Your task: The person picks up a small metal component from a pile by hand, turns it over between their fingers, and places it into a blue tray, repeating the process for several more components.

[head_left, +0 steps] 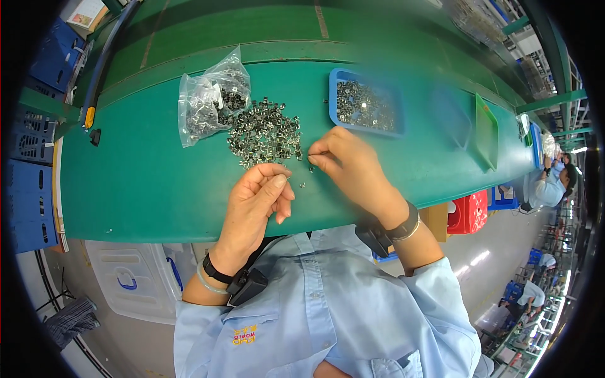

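Both hands work low over the green table (145,183), close to a heap of small bent metal clips (259,133). The left hand (255,196) is just below the heap's lower edge, its thumb and index finger together at the tips, the other fingers loosely curled. The right hand (348,157) comes in from the other side, thumb and index finger likewise together, just beside the heap's right edge. The tips are too small in this view to tell whether either pinch has a clip in it. One loose clip (302,185) lies on the table between the two hands, near the left fingertips and touching neither hand. A clear plastic bag (192,104) with more clips inside adjoins the heap's upper left, and a blue tray (332,104) of small metal parts stands beyond the right hand.
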Tool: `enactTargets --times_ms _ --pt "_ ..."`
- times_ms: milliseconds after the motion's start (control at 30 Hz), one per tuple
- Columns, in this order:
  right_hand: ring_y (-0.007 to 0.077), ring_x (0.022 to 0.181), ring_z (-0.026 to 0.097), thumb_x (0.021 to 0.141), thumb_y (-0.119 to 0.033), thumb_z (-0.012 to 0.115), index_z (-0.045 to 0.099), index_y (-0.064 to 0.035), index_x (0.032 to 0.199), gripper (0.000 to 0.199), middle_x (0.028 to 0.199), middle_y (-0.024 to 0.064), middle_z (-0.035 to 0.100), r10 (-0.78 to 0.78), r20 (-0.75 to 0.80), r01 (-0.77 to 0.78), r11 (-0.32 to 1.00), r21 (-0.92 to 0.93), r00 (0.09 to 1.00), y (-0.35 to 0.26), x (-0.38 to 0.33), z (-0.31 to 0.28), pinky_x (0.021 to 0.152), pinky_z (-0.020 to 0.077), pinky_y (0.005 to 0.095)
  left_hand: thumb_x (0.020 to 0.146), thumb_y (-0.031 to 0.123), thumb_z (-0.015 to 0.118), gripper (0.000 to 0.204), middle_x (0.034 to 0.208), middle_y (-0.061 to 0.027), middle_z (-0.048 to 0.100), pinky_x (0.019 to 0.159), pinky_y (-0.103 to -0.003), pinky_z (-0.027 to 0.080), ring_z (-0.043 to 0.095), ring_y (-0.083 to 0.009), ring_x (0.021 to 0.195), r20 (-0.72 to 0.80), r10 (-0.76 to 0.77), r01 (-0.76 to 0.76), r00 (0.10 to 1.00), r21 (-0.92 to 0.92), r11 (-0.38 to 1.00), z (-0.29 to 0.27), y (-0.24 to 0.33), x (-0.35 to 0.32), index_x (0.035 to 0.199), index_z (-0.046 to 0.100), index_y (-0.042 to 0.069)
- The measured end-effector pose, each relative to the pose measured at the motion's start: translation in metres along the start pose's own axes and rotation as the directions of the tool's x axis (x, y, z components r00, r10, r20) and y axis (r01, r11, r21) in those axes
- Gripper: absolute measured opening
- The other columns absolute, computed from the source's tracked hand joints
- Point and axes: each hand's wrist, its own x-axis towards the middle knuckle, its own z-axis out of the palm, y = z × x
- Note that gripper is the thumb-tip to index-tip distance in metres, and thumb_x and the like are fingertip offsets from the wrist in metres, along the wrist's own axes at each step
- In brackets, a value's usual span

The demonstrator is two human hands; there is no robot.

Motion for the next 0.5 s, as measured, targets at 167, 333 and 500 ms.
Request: enactTargets --times_ms 167,333,500 --pt "0.0165 0.078 0.058 0.080 -0.005 0.068 0.063 -0.0033 0.087 0.009 0.085 0.0053 0.058 0.127 0.029 -0.128 0.917 0.377 0.991 -0.004 -0.009 -0.005 0.068 0.0482 0.0280 0.095 0.017 0.051 0.019 0.077 -0.0056 0.058 0.047 -0.022 0.042 0.053 -0.0100 0.057 0.002 -0.038 0.038 0.999 0.062 0.997 0.011 0.001 0.003 0.105 0.054 0.001" --pt "0.0156 0.079 0.057 0.080 -0.005 0.068 0.063 -0.0037 0.087 0.009 0.086 0.0048 0.058 0.099 0.004 -0.089 0.874 0.478 0.995 -0.012 -0.018 -0.013 0.069 0.0477 0.0281 0.096 0.017 0.051 0.019 0.076 -0.0059 0.059 0.047 -0.022 0.041 0.053 -0.0101 0.056 0.059 -0.086 0.084 0.995 0.042 0.996 0.025 0.000 0.005 0.106 0.054 0.001" --pt "0.0186 0.080 0.058 0.077 -0.004 0.070 0.063 -0.0049 0.089 0.014 0.087 0.0057 0.059 -0.001 -0.100 0.038 0.930 0.364 0.995 -0.022 -0.028 -0.013 0.068 0.0476 0.0299 0.096 0.018 0.052 0.020 0.076 -0.0057 0.060 0.047 -0.021 0.041 0.054 -0.0088 0.056 0.117 -0.122 0.131 0.986 -0.066 0.989 0.027 -0.003 0.005 0.105 0.055 0.002"
